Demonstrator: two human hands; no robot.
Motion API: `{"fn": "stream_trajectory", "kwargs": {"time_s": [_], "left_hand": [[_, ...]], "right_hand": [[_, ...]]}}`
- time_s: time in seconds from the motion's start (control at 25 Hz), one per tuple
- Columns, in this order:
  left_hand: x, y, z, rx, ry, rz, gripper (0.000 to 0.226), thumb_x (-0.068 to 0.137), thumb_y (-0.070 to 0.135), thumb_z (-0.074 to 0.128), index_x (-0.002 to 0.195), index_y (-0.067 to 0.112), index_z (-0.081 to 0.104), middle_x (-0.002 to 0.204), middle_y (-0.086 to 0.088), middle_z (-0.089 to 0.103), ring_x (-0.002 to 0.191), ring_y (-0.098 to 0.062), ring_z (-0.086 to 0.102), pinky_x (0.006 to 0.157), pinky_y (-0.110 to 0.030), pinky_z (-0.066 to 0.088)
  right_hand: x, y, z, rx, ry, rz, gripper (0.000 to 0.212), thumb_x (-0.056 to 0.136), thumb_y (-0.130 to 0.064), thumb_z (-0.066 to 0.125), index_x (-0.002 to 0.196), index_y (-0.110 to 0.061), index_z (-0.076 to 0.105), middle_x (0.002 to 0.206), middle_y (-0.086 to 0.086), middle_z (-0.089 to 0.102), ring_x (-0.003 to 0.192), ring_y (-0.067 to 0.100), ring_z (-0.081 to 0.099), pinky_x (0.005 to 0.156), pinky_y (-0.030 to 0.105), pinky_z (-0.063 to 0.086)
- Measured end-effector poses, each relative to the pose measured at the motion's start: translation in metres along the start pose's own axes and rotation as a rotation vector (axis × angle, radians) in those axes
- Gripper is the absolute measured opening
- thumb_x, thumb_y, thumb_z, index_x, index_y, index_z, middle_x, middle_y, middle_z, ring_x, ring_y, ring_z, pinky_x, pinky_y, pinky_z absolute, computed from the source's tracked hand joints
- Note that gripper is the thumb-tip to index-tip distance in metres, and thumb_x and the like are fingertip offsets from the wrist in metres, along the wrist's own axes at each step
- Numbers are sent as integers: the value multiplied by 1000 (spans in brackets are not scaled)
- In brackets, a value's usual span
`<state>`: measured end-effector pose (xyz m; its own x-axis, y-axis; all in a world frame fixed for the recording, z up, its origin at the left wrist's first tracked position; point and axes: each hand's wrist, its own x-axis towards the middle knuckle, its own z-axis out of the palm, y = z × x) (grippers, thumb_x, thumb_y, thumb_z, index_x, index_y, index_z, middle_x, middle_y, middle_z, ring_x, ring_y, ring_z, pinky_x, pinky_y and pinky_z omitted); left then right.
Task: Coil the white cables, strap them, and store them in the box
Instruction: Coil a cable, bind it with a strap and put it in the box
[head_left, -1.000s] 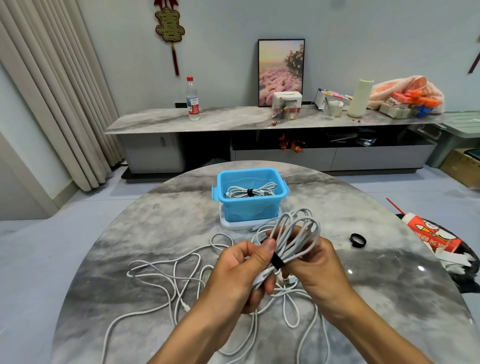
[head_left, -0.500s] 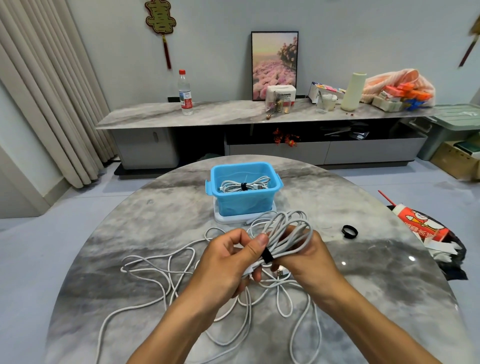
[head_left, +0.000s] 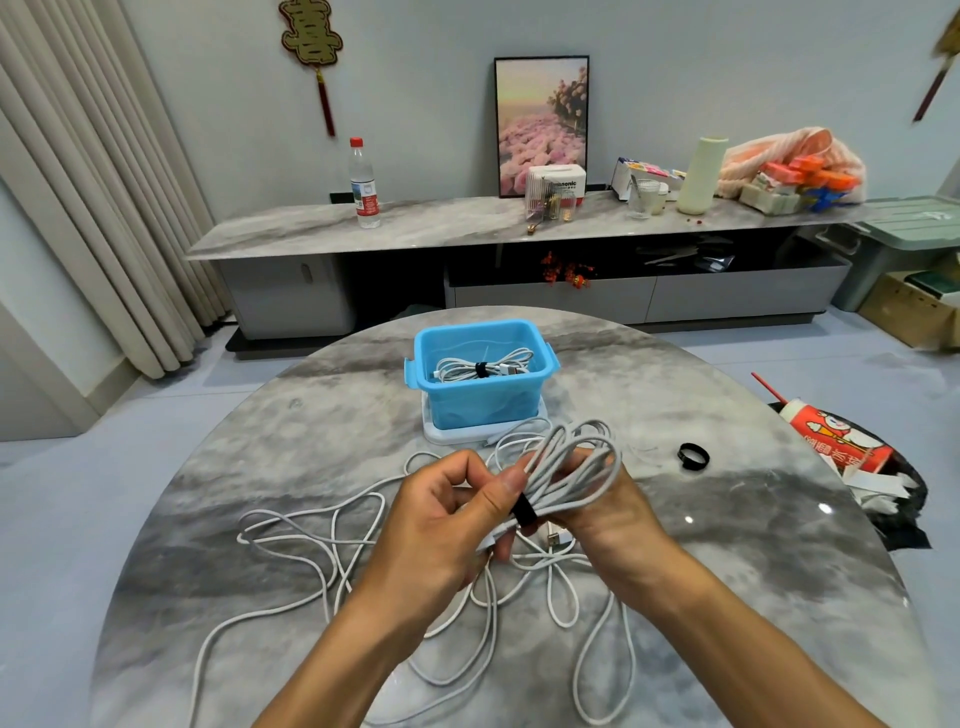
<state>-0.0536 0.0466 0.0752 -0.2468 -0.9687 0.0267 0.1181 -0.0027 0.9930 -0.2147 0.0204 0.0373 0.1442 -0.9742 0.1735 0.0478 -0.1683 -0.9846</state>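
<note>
Above the middle of the round marble table (head_left: 260, 467) both hands hold a coiled white cable (head_left: 571, 467) bound by a black strap (head_left: 524, 512). My left hand (head_left: 447, 519) pinches the coil at the strap with thumb and curled fingers. My right hand (head_left: 608, 509) grips the coil from behind, its fingers mostly hidden by the loops. A blue box (head_left: 480, 379) stands on its white lid beyond the hands, with one strapped white cable (head_left: 480, 368) inside. Loose white cables (head_left: 322, 540) sprawl on the table under and left of the hands.
A spare black strap ring (head_left: 693, 457) lies on the table right of the hands. A red-and-white carton (head_left: 836, 441) and paper scraps sit on a dark patch at the right edge. Behind the table runs a low cabinet (head_left: 467, 228) with a bottle and clutter.
The hands and strapped coil keep nearly the same pose. The view has shifted slightly, with the box now a little farther left in frame.
</note>
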Motion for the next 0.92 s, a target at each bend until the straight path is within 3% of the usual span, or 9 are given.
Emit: {"fn": "stream_trajectory", "kwargs": {"time_s": [0.16, 0.36, 0.44, 0.6, 0.8, 0.92], "left_hand": [[0, 2, -2, -12, -70, 16, 22, 76, 36, 68, 62, 25, 55, 58, 0, 62, 47, -10, 48, 39, -12, 31], [0, -3, -8, 125, -80, 130, 30, 83, 28, 76, 77, 11, 51, 57, 0, 56, 47, -5, 45, 46, -10, 35], [0, -3, -11, 111, -117, 136, 22, 86, 23, 66, 83, 8, 51, 60, 0, 57, 46, -3, 44, 46, -10, 34], [1, -5, -18, 17, -125, 58, 19, 84, 17, 65, 89, 7, 50, 63, 1, 57, 44, -4, 38, 43, -11, 31], [8, -17, -18, 171, 162, 90, 19, 89, 15, 70, 85, 10, 52, 68, -4, 61, 51, -9, 48, 49, -17, 37], [9, -26, -15, 532, 323, 208, 18, 88, 16, 70, 83, 17, 53, 76, 4, 65, 65, -18, 58, 60, -31, 45]], "right_hand": [[0, -7, -2, 48, -23, 7, 3, 76, -14, 74, 77, -16, 75, 69, 5, 71, 61, 19, 66, 56, 34, 51], [-3, -12, -1, 81, -1, 77, 15, 59, -28, 79, 73, -22, 75, 70, 4, 71, 62, 17, 65, 54, 31, 51], [-4, -12, 2, 99, -10, 97, 10, 63, -21, 78, 72, -19, 76, 68, 7, 68, 60, 18, 63, 52, 32, 51], [-7, -11, 11, 121, 29, 219, 9, 73, -8, 76, 70, -16, 77, 60, 8, 64, 53, 13, 59, 46, 27, 48], [-9, -6, 17, 51, 39, 299, 16, 87, -11, 73, 71, -7, 72, 60, 9, 64, 53, 15, 56, 47, 27, 46], [-12, -4, 26, 32, 87, 322, 23, 88, -12, 73, 64, -11, 71, 59, 10, 65, 50, 14, 56, 46, 26, 46]]}}
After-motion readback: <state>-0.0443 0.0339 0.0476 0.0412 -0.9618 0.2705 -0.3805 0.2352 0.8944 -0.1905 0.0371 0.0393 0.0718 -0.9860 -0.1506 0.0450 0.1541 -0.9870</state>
